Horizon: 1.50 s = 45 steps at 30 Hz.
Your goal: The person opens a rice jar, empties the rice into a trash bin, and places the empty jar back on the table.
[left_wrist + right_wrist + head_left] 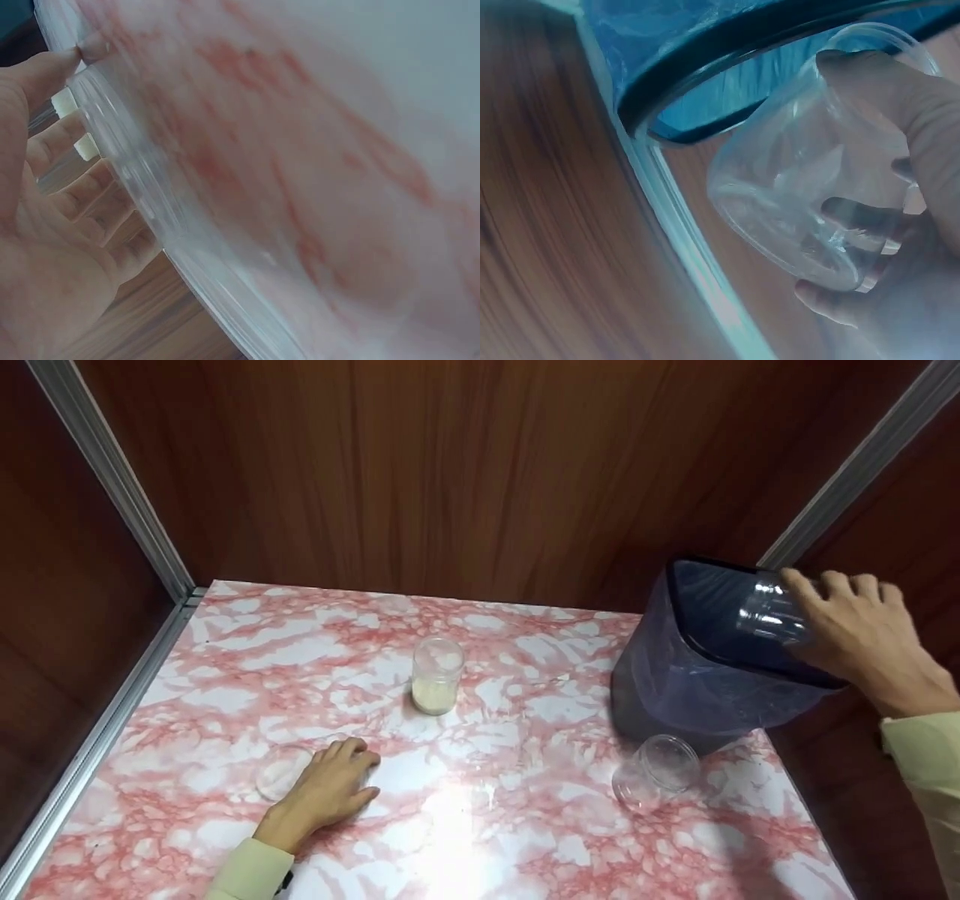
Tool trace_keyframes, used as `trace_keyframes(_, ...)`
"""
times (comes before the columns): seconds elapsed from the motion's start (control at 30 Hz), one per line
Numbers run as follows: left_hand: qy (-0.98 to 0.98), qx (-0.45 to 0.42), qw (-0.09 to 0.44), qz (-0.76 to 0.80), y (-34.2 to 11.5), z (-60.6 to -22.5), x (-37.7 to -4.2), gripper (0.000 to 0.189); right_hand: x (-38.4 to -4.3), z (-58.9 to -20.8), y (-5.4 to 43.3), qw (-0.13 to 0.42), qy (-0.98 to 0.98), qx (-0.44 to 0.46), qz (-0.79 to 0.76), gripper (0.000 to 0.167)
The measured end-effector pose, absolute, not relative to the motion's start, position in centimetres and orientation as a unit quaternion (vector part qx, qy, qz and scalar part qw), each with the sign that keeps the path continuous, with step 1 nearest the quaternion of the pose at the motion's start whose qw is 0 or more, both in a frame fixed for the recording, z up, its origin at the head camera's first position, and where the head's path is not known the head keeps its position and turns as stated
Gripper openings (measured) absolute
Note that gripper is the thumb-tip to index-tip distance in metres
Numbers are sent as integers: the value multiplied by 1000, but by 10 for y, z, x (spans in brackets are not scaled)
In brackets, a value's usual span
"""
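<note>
My right hand [862, 630] grips a clear plastic jar [802, 172], thumb at its rim and fingers round its side. In the head view this jar is over the mouth of a dark bin [679, 607] lined with a thin bag. The right wrist view shows the jar tilted beside the bin's black rim. My left hand [326, 787] rests low over the marbled tabletop, fingers loosely bent. Close beside it lies a clear round lid [276, 780]. Clear ridged plastic [142, 180] passes by its fingers in the left wrist view.
A clear jar partly filled with pale powder [435, 690] stands mid-table. Another clear jar [652, 776] is in front of the bin. Wooden panels [420, 480] with metal corner strips [120, 472] wall the table at the back and both sides.
</note>
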<state>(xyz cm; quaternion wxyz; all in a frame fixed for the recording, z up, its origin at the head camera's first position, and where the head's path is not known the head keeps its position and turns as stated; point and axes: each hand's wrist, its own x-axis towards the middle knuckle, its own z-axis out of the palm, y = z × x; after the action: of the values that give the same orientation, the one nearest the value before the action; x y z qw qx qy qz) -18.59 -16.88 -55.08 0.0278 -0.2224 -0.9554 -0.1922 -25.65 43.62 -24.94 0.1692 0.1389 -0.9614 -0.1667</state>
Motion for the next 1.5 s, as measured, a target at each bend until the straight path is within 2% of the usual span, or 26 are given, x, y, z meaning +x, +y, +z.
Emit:
trace_keyframes(0.1, -954, -227, 28, -191, -168, -549, -186, 39, -254, -248, 444, 143, -979, 114, -94, 102)
trace_keyframes(0.23, -954, -231, 31, -189, -167, -547, -186, 38, -247, -247, 452, 141, -986, 90, 7, 103)
trace_keyframes(0.43, -956, -220, 23, -191, -168, -549, -185, 39, -231, -249, 452, 183, -971, 82, 133, 98)
trace_keyframes(0.67, -954, -221, 11, -201, -167, -546, -184, 38, -202, -262, 443, 224, -948, 31, 222, 96)
trace_keyframes(0.87, -957, -216, 12, -194, -165, -541, -186, 31, -181, -278, 436, 248, -918, 41, 305, 97)
trace_keyframes(1.0, -959, -214, 9, -184, -163, -539, -189, 29, -170, -293, 433, 233, -910, 59, 337, 98)
trace_keyframes(1.27, -955, -234, 22, -180, -159, -533, -193, 27, -165, -324, 418, 195, -936, 57, 286, 99)
trace_keyframes(1.5, -949, -246, 42, -193, -158, -529, -196, 24, -161, -340, 399, 216, -920, 101, 310, 88)
